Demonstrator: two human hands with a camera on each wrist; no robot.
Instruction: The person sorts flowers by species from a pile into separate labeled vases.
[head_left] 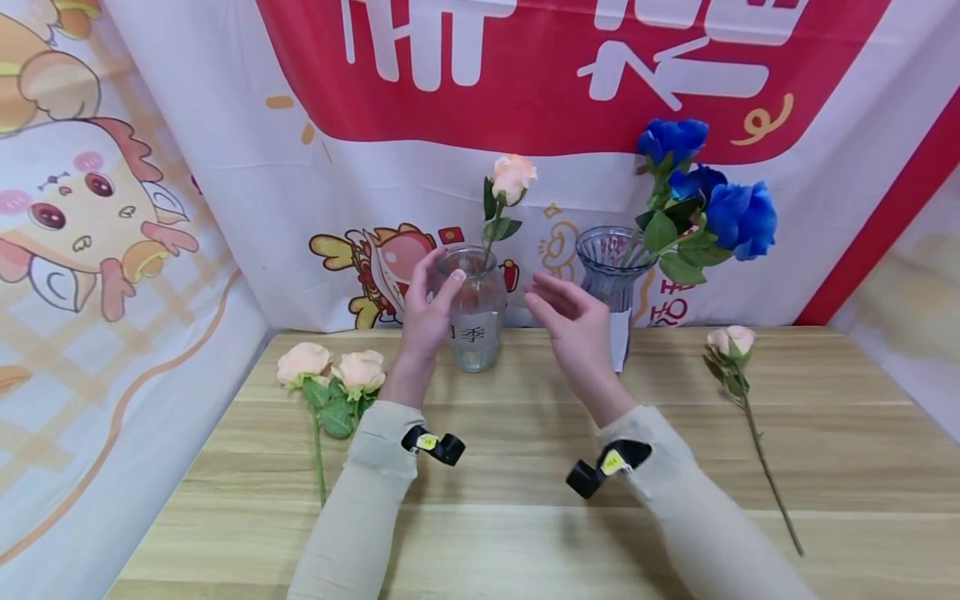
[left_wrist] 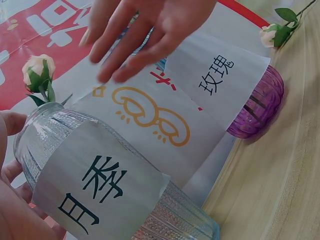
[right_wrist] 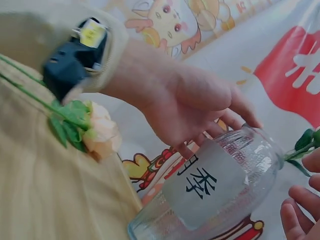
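My left hand (head_left: 424, 329) holds a clear glass vase (head_left: 486, 292) near its neck, the thumb at the rim and the fingers round the far side. A white label with black characters (left_wrist: 107, 180) is on the vase's front. One peach rose (head_left: 513, 178) with green leaves stands in this vase, its bloom above the rim. To the right, my right hand (head_left: 579, 327) is apart from the vase, its fingers loosely bent and holding nothing. Just behind that hand stands a second glass vase (head_left: 600, 265) with blue roses (head_left: 738, 218); the hand partly hides it.
Two peach roses (head_left: 362, 371) lie on the wooden table (head_left: 495, 542) at the left, partly under my left sleeve. A single peach rose (head_left: 731, 342) lies at the right, stem toward me. A printed cloth (head_left: 420, 187) hangs right behind the vases.
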